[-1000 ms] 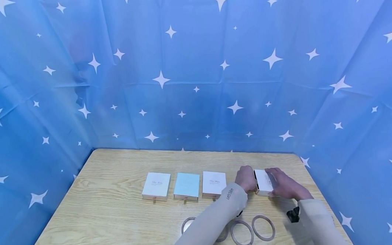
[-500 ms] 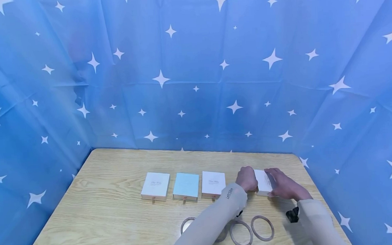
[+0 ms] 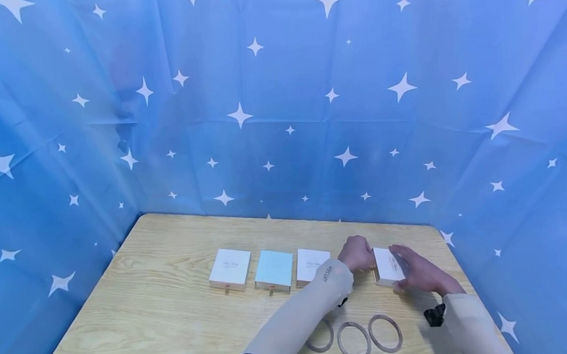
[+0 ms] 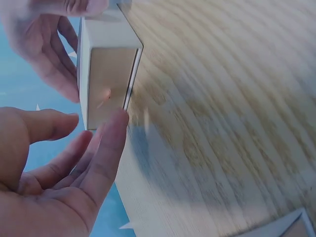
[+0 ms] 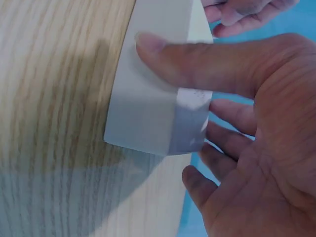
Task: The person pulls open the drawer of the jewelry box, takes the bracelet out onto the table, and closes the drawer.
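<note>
My right hand (image 3: 423,273) grips a small white drawer box (image 3: 387,265) at the right of the row. In the right wrist view its thumb lies across one side of the box (image 5: 148,113), with the fingers behind. My left hand (image 3: 357,253) is just left of the box. In the left wrist view the left hand (image 4: 64,177) has its thumb apart from its fingers, and a fingertip is at the edge of the drawer front (image 4: 111,84). That front sits flush in the sleeve and bears a small pull tab (image 4: 107,94). Nothing is held in the left hand.
Left of my hands stand a white box (image 3: 313,263), a light-blue box (image 3: 274,268) and another white box (image 3: 230,266). Nearer me lie bangle-like rings (image 3: 368,344), one partly behind my left sleeve (image 3: 296,326). A blue star-patterned curtain (image 3: 279,102) surrounds the wooden table (image 3: 141,313).
The dark gap at the box's left side has closed as the drawer went in. My left hand has drawn slightly left, off the box. The head view has shifted a little.
</note>
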{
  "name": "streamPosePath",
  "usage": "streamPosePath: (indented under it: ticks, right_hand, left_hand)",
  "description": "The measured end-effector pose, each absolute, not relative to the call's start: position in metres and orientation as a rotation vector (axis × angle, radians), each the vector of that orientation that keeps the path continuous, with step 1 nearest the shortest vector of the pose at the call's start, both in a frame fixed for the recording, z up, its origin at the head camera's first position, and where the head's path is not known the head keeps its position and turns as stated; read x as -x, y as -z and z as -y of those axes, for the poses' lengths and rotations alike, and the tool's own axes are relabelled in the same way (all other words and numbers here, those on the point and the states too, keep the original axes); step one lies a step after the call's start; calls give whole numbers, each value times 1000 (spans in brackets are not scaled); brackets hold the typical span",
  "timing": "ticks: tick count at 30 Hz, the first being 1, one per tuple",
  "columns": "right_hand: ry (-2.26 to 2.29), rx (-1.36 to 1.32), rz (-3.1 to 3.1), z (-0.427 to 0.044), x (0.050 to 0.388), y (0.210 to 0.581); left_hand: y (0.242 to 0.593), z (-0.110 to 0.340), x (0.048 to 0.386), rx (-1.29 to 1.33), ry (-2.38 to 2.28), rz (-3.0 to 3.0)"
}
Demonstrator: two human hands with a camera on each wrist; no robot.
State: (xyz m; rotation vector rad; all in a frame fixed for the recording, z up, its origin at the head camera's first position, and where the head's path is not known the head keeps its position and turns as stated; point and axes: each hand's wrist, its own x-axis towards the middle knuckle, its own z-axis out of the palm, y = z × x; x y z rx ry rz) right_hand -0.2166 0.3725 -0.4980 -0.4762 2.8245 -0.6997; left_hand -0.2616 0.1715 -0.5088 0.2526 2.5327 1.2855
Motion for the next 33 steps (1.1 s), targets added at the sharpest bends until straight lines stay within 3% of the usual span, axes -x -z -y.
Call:
streamPosePath:
  ticks: [6,20,33]
  right_hand:
    - [775,512,-2873,-373,214,496]
    - [1280,-471,-2644,-359,185,500]
    - [1302,-708,-2773,-343,169,512]
  left_hand:
    - [507,-171,267,-317,-1259,-2601]
    - [514,-183,266,-408,-1253,-2560]
    - [523,-187,267,-396,-1366,-2491]
